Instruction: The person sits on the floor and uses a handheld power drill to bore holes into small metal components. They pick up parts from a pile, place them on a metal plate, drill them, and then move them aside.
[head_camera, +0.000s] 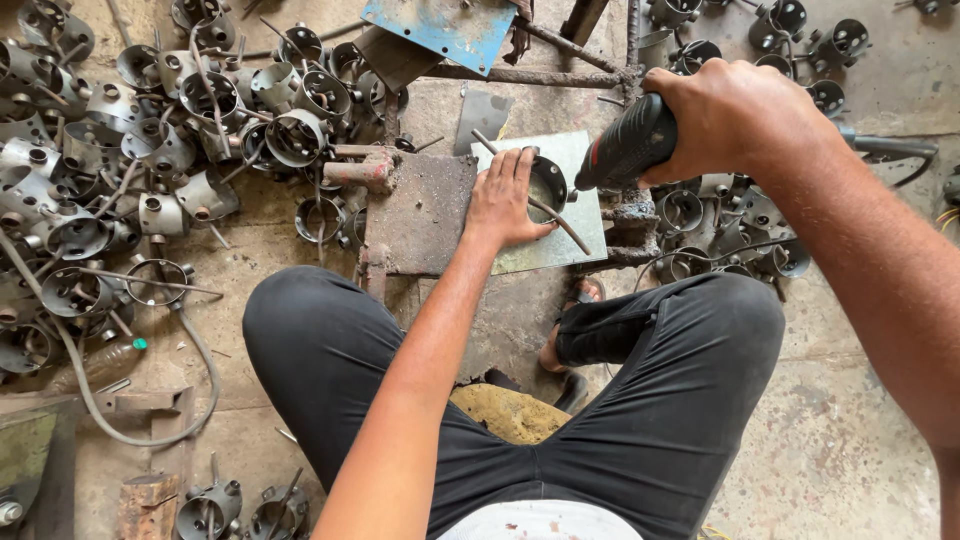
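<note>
Round metal cup (547, 186), dark inside and holding nothing that can be made out, is lying on a pale metal plate (585, 160) just above the picture's centre, with a thin metal rod (558, 220) crossing its rim and running out toward 5 o'clock. At 9 o'clock of the cup, the left hand (503, 203) is pressing down flat, fingers stretched out together and touching the cup's edge. At 1 o'clock, the right hand (735, 118) is wrapping all its fingers tightly around a dark power tool (627, 147), whose nose is pointing down at the cup's right rim; whether it is touching cannot be told. A rusty steel slab (422, 212) is sitting just beside the plate at 9 o'clock. Farther out at 10 o'clock, a heap of similar grey cups (150, 130) is spreading over the concrete floor (850, 440), each open and hollow, with more cups (720, 220) lying at 3 o'clock. A blue sheet (440, 28) is resting at 12 o'clock. Black trouser knees (690, 400) are filling the 6 o'clock side.
</note>
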